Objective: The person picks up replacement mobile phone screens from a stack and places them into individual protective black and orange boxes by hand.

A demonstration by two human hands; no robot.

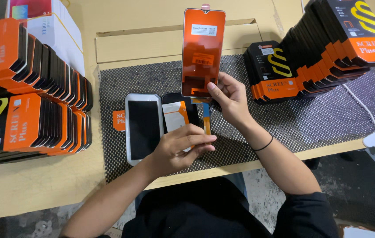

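Head view: hands (pixel 205 128) on orange screen panel (pixel 203 53)

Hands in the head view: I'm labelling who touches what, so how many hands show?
2. The right hand holds the orange-backed phone screen panel upright over the mesh mat. The left hand pinches the panel's flex cable beside the white phone.

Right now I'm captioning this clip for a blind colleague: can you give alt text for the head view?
The right hand holds an orange-backed phone screen panel upright over a black mesh mat, while the left hand pinches its dangling flex cable. A white-framed phone lies on the mat; stacks of black-and-orange boxes flank both sides.
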